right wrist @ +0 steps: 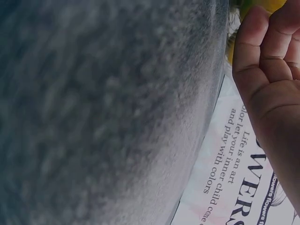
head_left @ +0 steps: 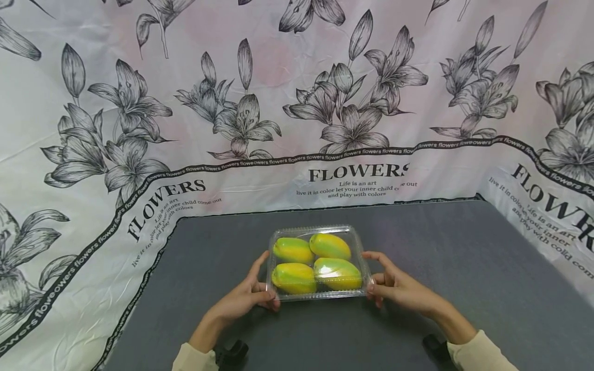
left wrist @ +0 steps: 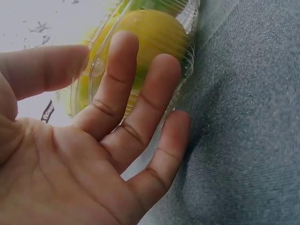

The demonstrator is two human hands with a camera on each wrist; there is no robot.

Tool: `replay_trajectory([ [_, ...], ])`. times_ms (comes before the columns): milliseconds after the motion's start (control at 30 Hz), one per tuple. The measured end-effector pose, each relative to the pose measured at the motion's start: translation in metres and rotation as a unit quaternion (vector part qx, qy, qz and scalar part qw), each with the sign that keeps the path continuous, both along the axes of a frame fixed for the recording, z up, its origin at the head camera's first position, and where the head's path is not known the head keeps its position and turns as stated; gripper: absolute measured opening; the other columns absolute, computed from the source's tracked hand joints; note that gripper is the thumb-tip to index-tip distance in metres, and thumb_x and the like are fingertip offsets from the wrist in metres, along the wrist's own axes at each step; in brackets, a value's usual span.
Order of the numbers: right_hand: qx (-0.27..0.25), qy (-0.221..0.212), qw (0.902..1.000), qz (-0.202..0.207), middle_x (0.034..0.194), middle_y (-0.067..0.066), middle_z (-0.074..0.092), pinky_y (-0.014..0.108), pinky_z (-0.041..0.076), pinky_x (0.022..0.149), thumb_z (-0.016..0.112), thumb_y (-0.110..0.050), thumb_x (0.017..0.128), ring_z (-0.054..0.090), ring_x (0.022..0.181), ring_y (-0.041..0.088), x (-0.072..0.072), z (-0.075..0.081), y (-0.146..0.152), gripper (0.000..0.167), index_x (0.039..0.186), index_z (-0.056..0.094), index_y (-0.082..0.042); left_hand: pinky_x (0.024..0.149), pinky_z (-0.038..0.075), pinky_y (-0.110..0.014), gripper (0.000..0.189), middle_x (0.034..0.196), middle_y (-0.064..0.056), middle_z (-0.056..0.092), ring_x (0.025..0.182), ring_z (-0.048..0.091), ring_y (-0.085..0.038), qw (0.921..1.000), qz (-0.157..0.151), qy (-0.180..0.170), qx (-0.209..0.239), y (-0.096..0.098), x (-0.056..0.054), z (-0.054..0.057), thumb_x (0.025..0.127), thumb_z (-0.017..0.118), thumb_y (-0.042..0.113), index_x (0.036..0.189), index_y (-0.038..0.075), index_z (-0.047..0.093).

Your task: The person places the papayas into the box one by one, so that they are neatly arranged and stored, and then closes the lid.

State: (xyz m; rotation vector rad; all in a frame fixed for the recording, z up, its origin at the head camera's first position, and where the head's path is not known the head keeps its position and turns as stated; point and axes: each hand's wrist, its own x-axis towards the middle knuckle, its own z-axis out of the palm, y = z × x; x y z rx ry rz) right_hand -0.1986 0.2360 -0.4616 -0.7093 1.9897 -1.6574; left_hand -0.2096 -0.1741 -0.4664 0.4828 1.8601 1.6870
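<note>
A clear plastic clamshell box [head_left: 320, 296] with its lid down sits on the grey table, in the middle of the head view. Inside lie several yellow-green mangoes [head_left: 293, 278] in two rows. My left hand [head_left: 243, 298] holds the box at its left side, thumb at the near corner and index finger along the edge. In the left wrist view the fingers lie against the ribbed wall, a mango [left wrist: 154, 35] showing behind them. At the opposite side my right hand [head_left: 402, 289] grips the near right corner, its index finger reaching along the edge. The right wrist view shows curled fingers [right wrist: 247, 49] beside the box.
The grey table [head_left: 417, 232] spreads around the box. A white cloth [head_left: 241, 190] printed with lilies and lettering hangs behind it and along both sides. Dark straps [head_left: 232, 355] show near both wrists, below pale sleeves [head_left: 197, 359].
</note>
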Motion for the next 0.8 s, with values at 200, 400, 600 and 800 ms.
replay_trajectory([
  [200,0.001,0.004,1.0,-0.002,0.088,0.022,0.063,0.04,0.057,0.067,0.052,-0.012,0.107,0.063,0.068,0.022,0.0012,0.002,-0.0023,0.068,0.158,0.006,-0.012,0.087,0.06,-0.04,0.095,0.088,-0.005,0.073,0.086,0.072,-0.02,0.9999,0.011,0.008,-0.003,0.0022,0.0015,0.0021,0.103,0.056,0.01,0.162,0.032,-0.015],
  [400,-0.004,-0.013,0.9999,-0.009,0.095,0.024,0.067,0.04,0.06,0.074,0.052,-0.014,0.107,0.069,0.072,0.023,0.0014,0.0012,-0.0032,0.071,0.16,0.005,-0.014,0.082,0.06,-0.037,0.096,0.083,-0.001,0.072,0.079,0.071,-0.017,0.9996,0.028,-0.001,0.008,0.0046,0.004,0.0027,0.102,0.057,0.006,0.163,0.026,-0.014],
  [600,-0.004,-0.023,0.9995,-0.02,0.094,0.023,0.069,0.04,0.06,0.074,0.053,-0.014,0.107,0.069,0.072,0.02,0.0017,-0.0005,-0.004,0.073,0.161,0.004,-0.017,0.083,0.06,-0.035,0.087,0.084,0.002,0.073,0.079,0.071,-0.015,0.9987,0.048,-0.018,0.005,0.0045,0.0061,0.0022,0.101,0.058,0.007,0.162,0.012,-0.004],
  [800,-0.004,-0.028,0.9992,-0.028,0.092,0.021,0.068,0.039,0.059,0.071,0.052,-0.014,0.107,0.067,0.07,0.018,0.0027,0.0009,-0.0057,0.073,0.161,0.003,-0.018,0.082,0.059,-0.034,0.08,0.083,0.001,0.071,0.079,0.069,-0.015,0.9978,0.065,-0.013,0.006,0.0073,0.0076,0.0013,0.102,0.058,0.011,0.16,0.01,0.002],
])
